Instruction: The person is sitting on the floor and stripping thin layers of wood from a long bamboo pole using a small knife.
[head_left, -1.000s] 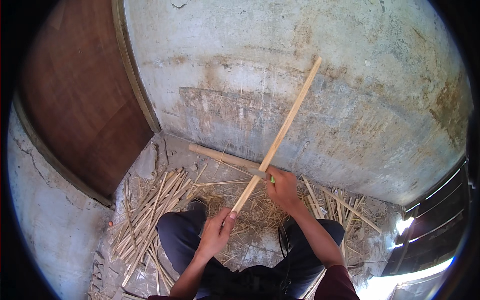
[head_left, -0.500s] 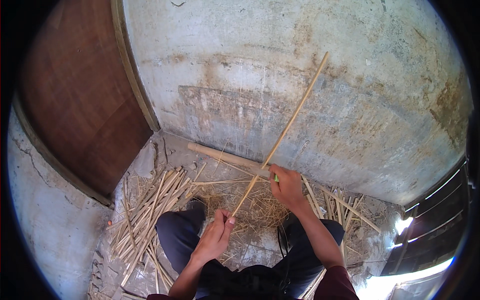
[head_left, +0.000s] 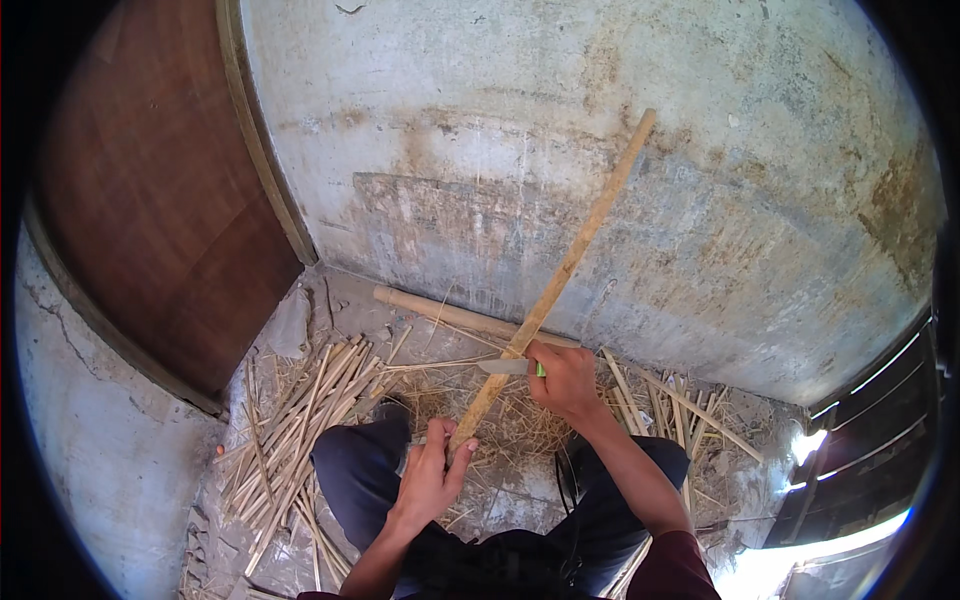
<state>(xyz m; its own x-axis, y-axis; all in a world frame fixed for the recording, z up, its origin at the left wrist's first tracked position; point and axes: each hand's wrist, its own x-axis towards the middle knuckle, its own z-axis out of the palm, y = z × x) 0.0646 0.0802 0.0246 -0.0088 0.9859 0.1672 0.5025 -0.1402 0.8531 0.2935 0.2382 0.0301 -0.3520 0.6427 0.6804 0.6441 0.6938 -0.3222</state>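
While the left hand grips the lower end of a long, flat, tan strip of wood or bamboo between thumb and fingers, the right hand is closed around the handle of a knife with a grey metal blade and some green at the grip. The blade lies crosswise over the lower part of the strip, its tip pointing left. The strip slants up and to the right from between the knees, passing over a thick, round, tan pole on the floor along the foot of a stained, pale plaster wall; whether its far end touches the wall, I cannot tell. Beside the left leg in dark trousers lies a loose heap of thin, pale sticks. Fine, straw-coloured shavings litter the floor below the hands.
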